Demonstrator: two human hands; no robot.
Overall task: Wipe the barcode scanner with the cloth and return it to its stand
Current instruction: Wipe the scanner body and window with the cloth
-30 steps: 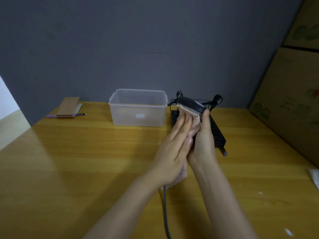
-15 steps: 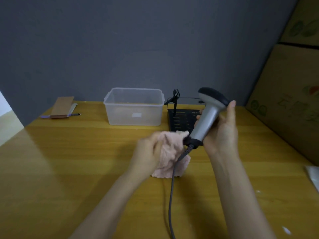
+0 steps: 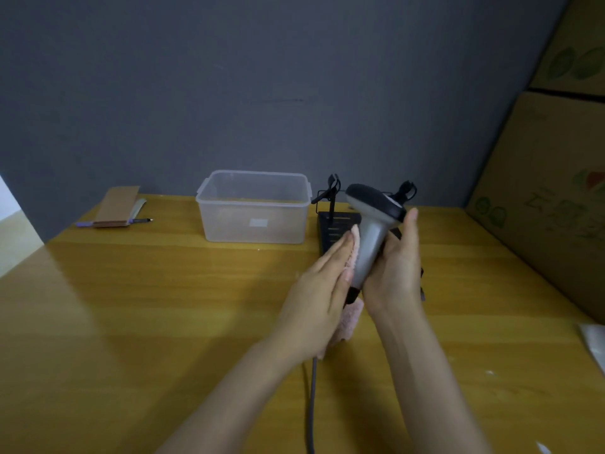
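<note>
The barcode scanner (image 3: 371, 237) has a grey handle and a black head and is held upright above the table. My right hand (image 3: 394, 267) grips its handle from the right. My left hand (image 3: 319, 298) presses a pink cloth (image 3: 352, 317) flat against the handle's left side, fingers straight. The cloth hangs below my palm. A grey cable (image 3: 312, 401) runs down from the scanner's base toward me. The black stand (image 3: 334, 224) sits on the table just behind my hands, partly hidden by them.
A clear plastic box (image 3: 253, 208) stands left of the stand. A brown notebook (image 3: 118, 206) and a pen (image 3: 140, 221) lie at the far left. Cardboard boxes (image 3: 553, 191) line the right side. A white wrapper (image 3: 594, 342) lies at the right edge.
My left hand with the cloth had dropped away from the scanner, then came back up against the handle. My right hand turned the scanner upright.
</note>
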